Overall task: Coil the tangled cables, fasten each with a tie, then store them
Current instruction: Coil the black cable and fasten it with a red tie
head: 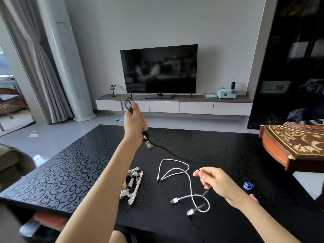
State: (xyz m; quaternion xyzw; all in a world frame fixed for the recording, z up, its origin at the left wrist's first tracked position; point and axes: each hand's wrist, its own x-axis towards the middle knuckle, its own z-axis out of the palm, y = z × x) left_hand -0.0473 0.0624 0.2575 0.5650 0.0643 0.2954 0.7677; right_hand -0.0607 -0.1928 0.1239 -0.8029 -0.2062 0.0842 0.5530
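Note:
My left hand [134, 123] is raised above the black table [73, 165] and grips a black cable [128, 105]. A small loop of the cable sticks up above the fist, and its metal plug [148, 144] hangs below. The rest of the black cable trails down across the table to my right hand [215, 183], which pinches it low over the table. A loose white USB cable [177, 171] sprawls on the table between my hands. A coiled, tied bundle of white cable [132, 185] lies by my left forearm.
A blue tie roll [248, 185] and a pink item [254, 198] lie at the table's right edge behind my right wrist. A wooden zither [294, 146] overhangs the far right corner. Beyond the table stand a TV [159, 71] and a low cabinet.

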